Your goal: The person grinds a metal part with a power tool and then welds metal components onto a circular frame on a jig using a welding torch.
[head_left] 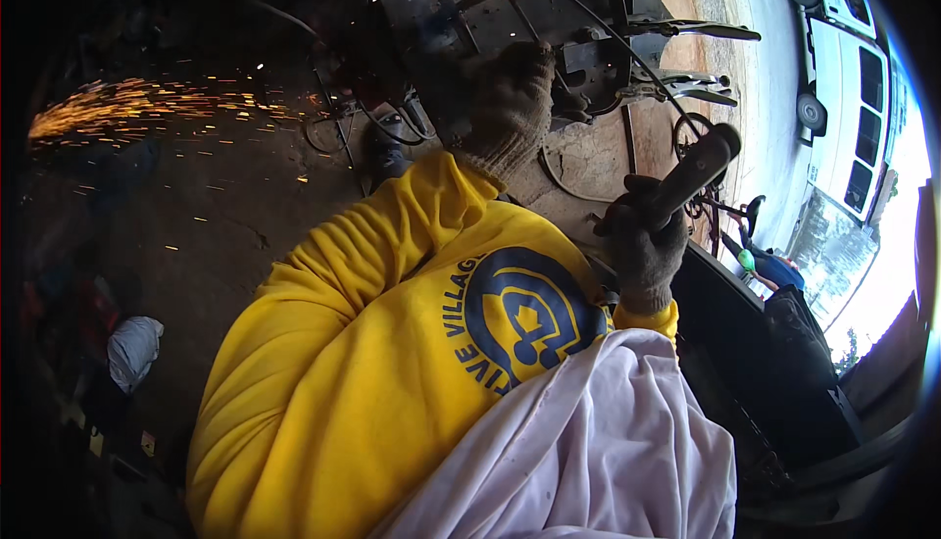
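My left hand (515,98), in a worn knitted glove, reaches forward to a dark metal frame (598,59). Its fingers look curled, and what they hold, if anything, is lost in shadow. My right hand (642,240), in a dark glove, is closed round a thick brown-black handle that looks like a welding electrode holder (694,174). From the holder's far end a long thin rod (627,47) slants up and left across the frame. An orange glow shows at the rod's far tip. Bars and curved metal pieces (686,29) stick out from the frame's right side.
Orange sparks (108,113) stream across the left. A shoe (382,152) stands on the floor beneath the frame. A pale cloth-like bundle (135,351) lies at lower left. To the right are a black box-like object (755,343), a person (779,269) and a white van (843,98).
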`<state>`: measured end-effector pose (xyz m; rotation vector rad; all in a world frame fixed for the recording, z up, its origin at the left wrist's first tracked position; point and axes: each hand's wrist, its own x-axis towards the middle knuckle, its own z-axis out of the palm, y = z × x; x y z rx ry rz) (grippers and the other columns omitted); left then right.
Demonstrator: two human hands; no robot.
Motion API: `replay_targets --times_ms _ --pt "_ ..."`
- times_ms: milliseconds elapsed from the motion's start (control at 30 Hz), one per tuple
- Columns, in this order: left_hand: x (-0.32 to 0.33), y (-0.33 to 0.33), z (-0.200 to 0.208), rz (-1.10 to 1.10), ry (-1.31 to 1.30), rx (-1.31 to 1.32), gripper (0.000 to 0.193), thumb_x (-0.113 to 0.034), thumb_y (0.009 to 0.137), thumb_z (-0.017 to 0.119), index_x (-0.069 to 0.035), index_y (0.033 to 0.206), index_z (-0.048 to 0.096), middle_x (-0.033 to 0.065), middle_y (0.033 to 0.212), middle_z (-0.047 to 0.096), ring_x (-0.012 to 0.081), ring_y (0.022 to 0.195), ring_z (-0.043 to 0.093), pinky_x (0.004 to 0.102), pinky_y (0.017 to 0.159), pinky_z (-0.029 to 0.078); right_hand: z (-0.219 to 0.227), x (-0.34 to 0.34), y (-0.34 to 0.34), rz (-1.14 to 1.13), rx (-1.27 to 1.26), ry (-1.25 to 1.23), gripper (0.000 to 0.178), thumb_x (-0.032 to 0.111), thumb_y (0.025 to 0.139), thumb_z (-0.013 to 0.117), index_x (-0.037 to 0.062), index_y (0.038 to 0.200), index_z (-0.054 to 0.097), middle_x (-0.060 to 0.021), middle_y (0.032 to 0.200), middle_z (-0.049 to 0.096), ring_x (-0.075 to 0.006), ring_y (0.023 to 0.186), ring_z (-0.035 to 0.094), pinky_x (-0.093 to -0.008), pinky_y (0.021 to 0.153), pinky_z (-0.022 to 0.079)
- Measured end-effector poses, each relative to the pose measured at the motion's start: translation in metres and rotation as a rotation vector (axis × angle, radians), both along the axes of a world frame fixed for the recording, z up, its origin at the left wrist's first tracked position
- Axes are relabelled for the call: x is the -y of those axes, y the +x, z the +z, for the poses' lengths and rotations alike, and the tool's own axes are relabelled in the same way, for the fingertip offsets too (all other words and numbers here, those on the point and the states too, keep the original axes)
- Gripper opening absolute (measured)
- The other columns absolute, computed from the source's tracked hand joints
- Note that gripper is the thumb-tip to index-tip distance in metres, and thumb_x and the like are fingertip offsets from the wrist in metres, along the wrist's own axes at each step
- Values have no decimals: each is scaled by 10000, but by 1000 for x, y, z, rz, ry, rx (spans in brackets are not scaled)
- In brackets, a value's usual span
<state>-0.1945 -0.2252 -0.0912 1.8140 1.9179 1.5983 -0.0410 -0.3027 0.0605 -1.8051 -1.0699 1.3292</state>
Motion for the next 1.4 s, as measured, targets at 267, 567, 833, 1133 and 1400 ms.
replay_targets --times_ms 267,567,833,1133,1400 --pt "9 6 23 -264 -530 717 309 -297 1020 492 -29 1034 646 122 933 675 259 843 654 322 764 508 -30 29 44 384 733 432 591 26 711 723 84 1269 538 -124 1122 553 -257 939 597 -342 787 514" --pt "-2 8 30 -246 -371 831 321 -358 1015 480 -79 927 612 111 863 644 320 775 622 374 710 492 -19 12 23 460 842 386 727 37 601 699 185 1300 562 -143 1344 496 -354 1170 525 -412 926 479" --pt "-1 8 16 -210 -459 655 308 -294 1013 500 -13 1008 626 146 932 652 301 853 633 345 771 507 -5 -6 6 628 957 424 679 28 574 673 226 1222 629 -84 1294 521 -304 1081 543 -383 886 469" --pt "-6 11 11 -160 -200 568 256 -331 999 522 -101 1037 628 84 947 670 279 802 654 343 692 515 -1 -13 -4 606 941 571 677 41 588 671 212 1243 639 -82 1307 523 -312 1074 551 -399 887 475" --pt "-1 25 -20 -38 -378 -401 317 -281 981 496 -26 1136 603 120 902 653 223 688 618 366 555 490 2 -1 15 55 -25 -31 466 9 762 644 11 1218 545 -112 910 637 -191 754 633 -309 712 528"
